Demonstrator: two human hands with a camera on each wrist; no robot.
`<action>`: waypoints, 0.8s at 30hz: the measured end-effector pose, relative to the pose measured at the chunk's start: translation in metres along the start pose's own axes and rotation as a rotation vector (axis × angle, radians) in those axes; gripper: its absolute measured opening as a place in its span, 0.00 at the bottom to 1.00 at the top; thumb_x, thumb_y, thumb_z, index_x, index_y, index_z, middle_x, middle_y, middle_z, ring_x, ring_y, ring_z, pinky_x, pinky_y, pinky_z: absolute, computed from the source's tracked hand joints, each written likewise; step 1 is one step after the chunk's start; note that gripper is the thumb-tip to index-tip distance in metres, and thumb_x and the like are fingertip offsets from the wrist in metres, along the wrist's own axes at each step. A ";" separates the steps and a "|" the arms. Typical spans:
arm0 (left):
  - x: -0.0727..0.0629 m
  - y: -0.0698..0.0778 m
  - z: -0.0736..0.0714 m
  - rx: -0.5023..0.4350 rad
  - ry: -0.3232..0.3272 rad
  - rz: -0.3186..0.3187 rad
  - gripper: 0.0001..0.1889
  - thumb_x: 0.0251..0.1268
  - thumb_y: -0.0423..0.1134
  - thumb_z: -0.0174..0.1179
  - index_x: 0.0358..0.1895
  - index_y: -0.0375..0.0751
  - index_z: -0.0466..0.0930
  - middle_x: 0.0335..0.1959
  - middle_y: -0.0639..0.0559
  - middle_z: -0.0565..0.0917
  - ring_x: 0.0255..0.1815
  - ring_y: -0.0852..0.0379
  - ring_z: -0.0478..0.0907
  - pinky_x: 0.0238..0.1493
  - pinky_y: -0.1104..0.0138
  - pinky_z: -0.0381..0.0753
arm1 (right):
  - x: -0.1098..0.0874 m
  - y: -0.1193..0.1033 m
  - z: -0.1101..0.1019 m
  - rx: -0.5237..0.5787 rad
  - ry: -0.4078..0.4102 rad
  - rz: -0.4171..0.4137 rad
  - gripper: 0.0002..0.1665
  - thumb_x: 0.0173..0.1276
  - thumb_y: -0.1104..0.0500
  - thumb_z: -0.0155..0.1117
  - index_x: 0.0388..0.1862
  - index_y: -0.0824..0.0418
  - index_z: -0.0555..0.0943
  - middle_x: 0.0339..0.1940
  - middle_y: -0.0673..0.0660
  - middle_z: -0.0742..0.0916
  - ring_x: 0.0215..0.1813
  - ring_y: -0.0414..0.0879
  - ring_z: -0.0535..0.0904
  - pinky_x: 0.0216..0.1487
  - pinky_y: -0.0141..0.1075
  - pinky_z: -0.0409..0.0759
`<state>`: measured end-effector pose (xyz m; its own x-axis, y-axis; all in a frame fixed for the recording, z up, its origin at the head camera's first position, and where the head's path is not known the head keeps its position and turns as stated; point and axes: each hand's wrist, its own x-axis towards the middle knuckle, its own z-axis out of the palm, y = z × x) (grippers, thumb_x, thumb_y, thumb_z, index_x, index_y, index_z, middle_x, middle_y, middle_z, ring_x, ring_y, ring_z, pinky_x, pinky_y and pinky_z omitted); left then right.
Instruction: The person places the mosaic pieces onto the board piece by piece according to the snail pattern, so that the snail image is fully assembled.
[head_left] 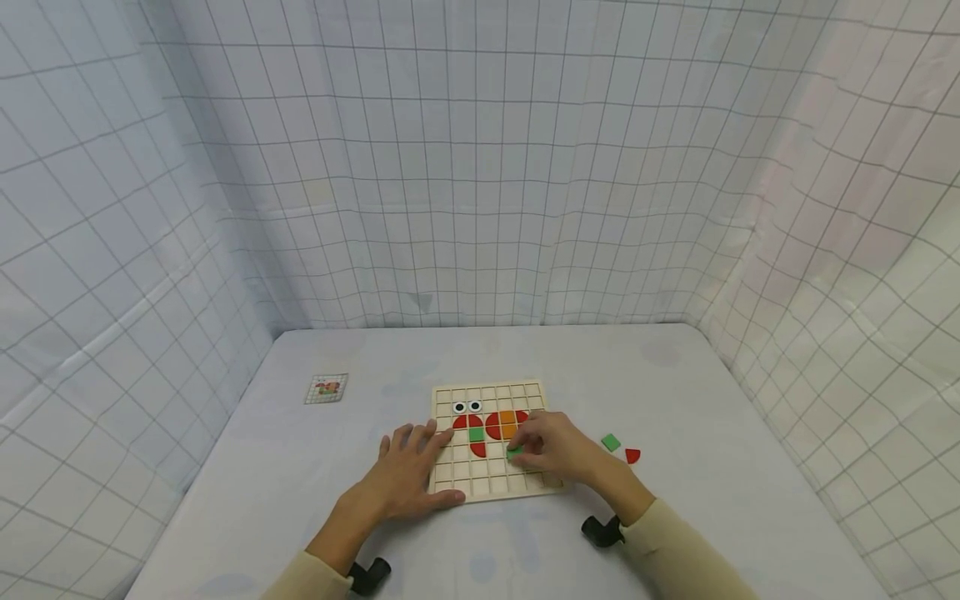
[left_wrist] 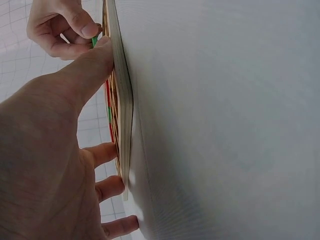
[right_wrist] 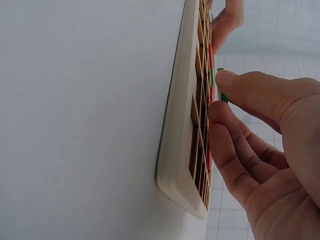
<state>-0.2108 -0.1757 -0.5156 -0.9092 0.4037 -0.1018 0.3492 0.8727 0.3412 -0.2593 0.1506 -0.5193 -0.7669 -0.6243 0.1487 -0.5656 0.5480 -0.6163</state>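
A pale wooden grid board (head_left: 480,487) lies on the white table. My left hand (head_left: 405,475) rests at its left side with fingers spread, the thumb on the near edge. Between thumb and fingertips my right hand (head_left: 561,450) pinches a green square tile (right_wrist: 223,95), held close over the right half of the board. Set in the grid are two eye tiles (head_left: 475,407), red quarter-round tiles (head_left: 478,450), another green square (head_left: 476,434) and orange squares (head_left: 508,431). The right hand hides part of the board's right side.
Right of the board lie a loose green square tile (head_left: 611,442) and a red quarter-round tile (head_left: 633,456). A small picture card (head_left: 327,389) with a gridded design sits at the far left. White gridded curtains (head_left: 480,208) enclose the table's back and sides.
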 end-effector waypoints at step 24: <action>-0.001 0.001 0.000 0.003 0.011 0.006 0.57 0.70 0.77 0.72 0.93 0.50 0.66 0.94 0.34 0.66 0.91 0.22 0.62 0.84 0.15 0.61 | 0.016 -0.014 0.019 -0.090 0.052 0.059 0.05 0.75 0.63 0.85 0.46 0.57 1.00 0.42 0.49 0.90 0.42 0.36 0.78 0.41 0.27 0.83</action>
<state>-0.2095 -0.1756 -0.5156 -0.9095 0.4059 -0.0898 0.3553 0.8711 0.3390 -0.2580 0.1223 -0.5233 -0.8130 -0.5611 0.1558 -0.5422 0.6318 -0.5539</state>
